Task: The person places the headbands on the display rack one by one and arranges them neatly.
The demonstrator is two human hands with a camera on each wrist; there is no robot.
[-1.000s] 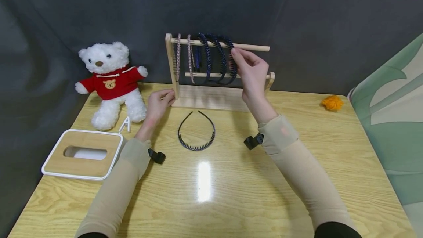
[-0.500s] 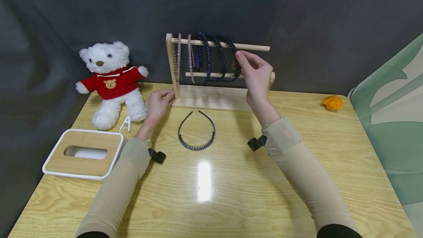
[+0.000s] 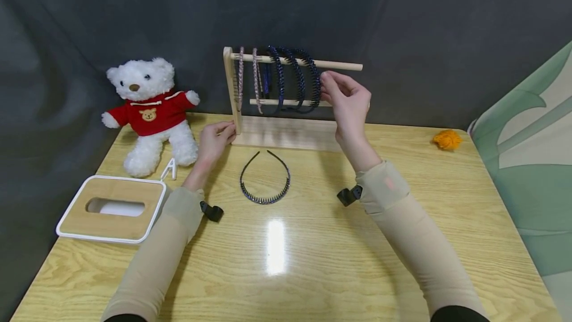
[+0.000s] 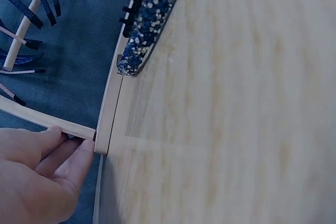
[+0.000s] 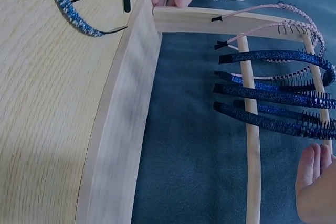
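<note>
A wooden headband stand (image 3: 286, 132) holds pink headbands (image 3: 256, 76) at its left and dark blue toothed headbands (image 3: 298, 81) nearer its middle, hung over the upper rod (image 3: 341, 65). My left hand (image 3: 212, 142) grips the foot of the stand's left upright, thumb and fingers on either side of the wood in the left wrist view. My right hand (image 3: 350, 103) is beside the rightmost blue headband, and in the right wrist view its fingertips (image 5: 314, 153) lie just apart from that band. Another blue toothed headband (image 3: 265, 200) lies on the table in front of the stand.
A white teddy bear (image 3: 147, 113) in a red sweater sits at the back left. Before it are a white letter A (image 3: 169, 168) and a tissue box (image 3: 156, 198) with a wooden top. An orange bundle (image 3: 447, 139) lies at the right on the wooden table (image 3: 313, 262).
My right hand has moved slightly right and let go of the rightmost blue headband, which shifted right and then a little back. My left hand stays at the upright.
</note>
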